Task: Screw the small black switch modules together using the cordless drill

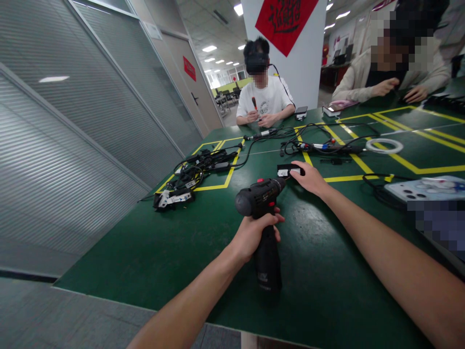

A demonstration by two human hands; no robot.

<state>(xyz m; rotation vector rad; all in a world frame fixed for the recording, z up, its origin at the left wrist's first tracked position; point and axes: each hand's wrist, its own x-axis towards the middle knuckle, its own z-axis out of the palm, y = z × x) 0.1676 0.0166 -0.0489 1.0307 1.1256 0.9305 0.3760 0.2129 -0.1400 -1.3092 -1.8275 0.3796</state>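
Observation:
My left hand point(256, 232) is wrapped round the grip of a black cordless drill point(265, 196) with red details. The drill points away from me and to the right, its battery base low over the green table. My right hand point(308, 178) pinches a small black block with a white label point(285, 170), holding it at the table top by its right end. The drill's chuck and bit reach up to the near side of this block. Whether the bit touches it I cannot tell.
Tangled black cables and adapters point(207, 167) lie at left, near a black-and-white part point(174, 198). Farther right are a white ring point(384, 146) and more cables. A phone point(428, 188) sits at the right. Two people sit across the table; one holds a screwdriver point(254, 103).

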